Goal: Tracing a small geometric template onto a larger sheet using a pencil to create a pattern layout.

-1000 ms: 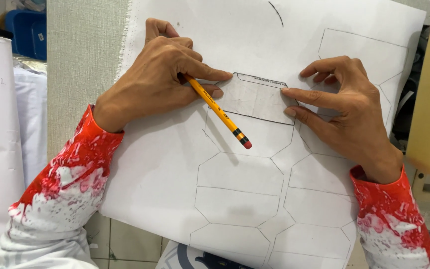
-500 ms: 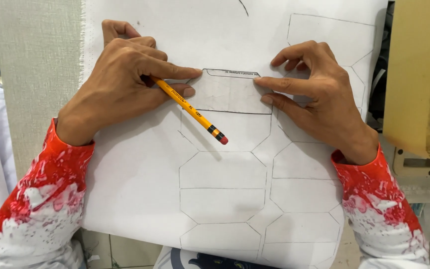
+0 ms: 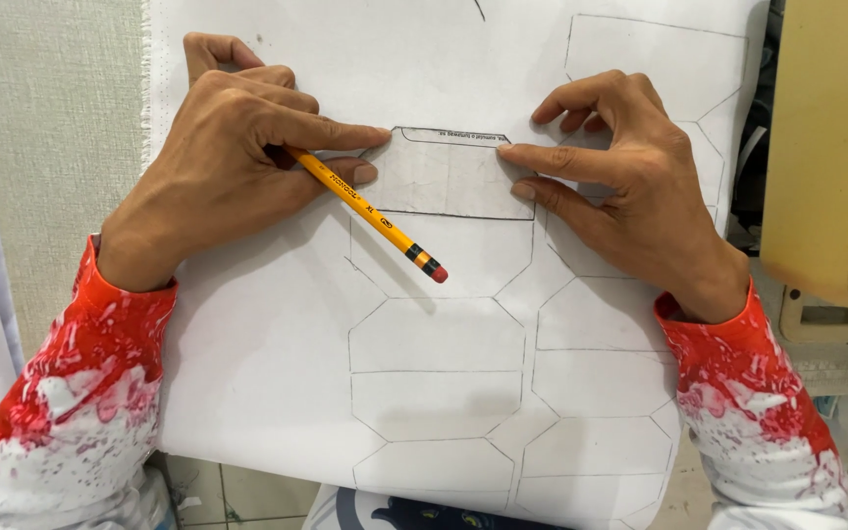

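My left hand [image 3: 233, 162] grips a yellow pencil [image 3: 370, 211]; my right hand [image 3: 630, 182] presses fingertips on the clear template [image 3: 449, 177] atop white fabric [image 3: 267, 373].

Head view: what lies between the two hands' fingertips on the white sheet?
In the head view, a small clear template lies flat between the left hand and right hand, pinned by both on the white sheet.

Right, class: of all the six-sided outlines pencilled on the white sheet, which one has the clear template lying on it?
The top outline in the middle column, pinned between the left hand and right hand. The others below and beside it lie bare.
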